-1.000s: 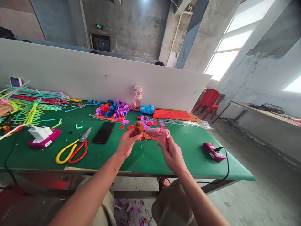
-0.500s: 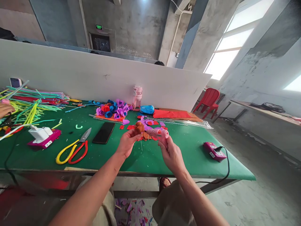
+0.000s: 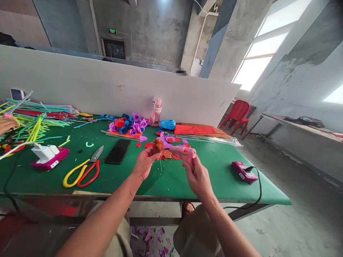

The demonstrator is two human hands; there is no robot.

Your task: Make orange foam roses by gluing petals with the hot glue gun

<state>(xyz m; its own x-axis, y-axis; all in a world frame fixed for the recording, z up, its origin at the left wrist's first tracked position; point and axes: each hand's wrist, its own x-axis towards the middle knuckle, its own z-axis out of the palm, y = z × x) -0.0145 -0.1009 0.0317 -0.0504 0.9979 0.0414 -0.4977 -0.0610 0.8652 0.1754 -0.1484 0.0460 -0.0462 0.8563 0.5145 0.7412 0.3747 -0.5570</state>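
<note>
Between the fingers of my left hand (image 3: 146, 162) is a brown paper flower (image 3: 158, 145), with a thin stem poking out below. My right hand (image 3: 197, 175) is wrapped round the handle of a pink glue gun (image 3: 184, 152). The gun lies nearly level, its nozzle pointing left at the flower, a small gap between them. Behind and beneath them lie loose purple, red and brown paper petals (image 3: 169, 140). Further back is a heap of finished purple, blue and red paper flowers (image 3: 130, 124).
Scissors (image 3: 91, 165) and a black phone (image 3: 118, 151) lie left on the green table (image 3: 171, 182). Power strips stand left (image 3: 50, 157) and right (image 3: 244, 172). Pipe cleaners (image 3: 40, 114) pile up far left, beside another person's hand (image 3: 7, 125). A pink bottle (image 3: 156, 111) stands against the white partition.
My right hand has drawn the glue gun slightly to the right, away from the flower. My left hand stays in place with the flower.
</note>
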